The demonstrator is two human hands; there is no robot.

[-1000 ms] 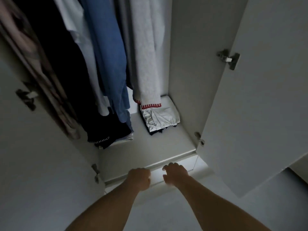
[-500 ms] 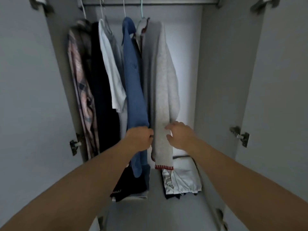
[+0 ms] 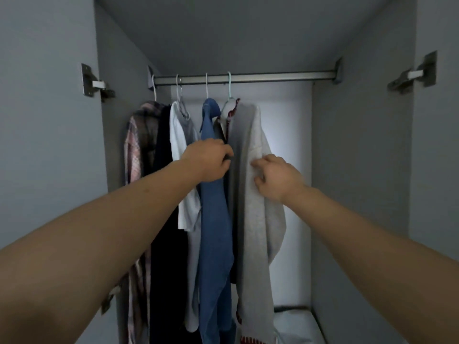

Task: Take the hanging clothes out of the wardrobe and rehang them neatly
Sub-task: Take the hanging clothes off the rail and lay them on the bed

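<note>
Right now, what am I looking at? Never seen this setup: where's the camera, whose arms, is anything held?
No machine here: a person wears one wide-angle camera on the head, so both bare arms reach in from below. It faces an open wardrobe with a hanging rail. On it, left to right: plaid shirt, dark garment, white T-shirt, blue shirt, grey sweater. The left hand is closed at the gap between blue shirt and sweater; the right hand pinches the sweater's fabric. Nothing is off the rail yet.
</note>
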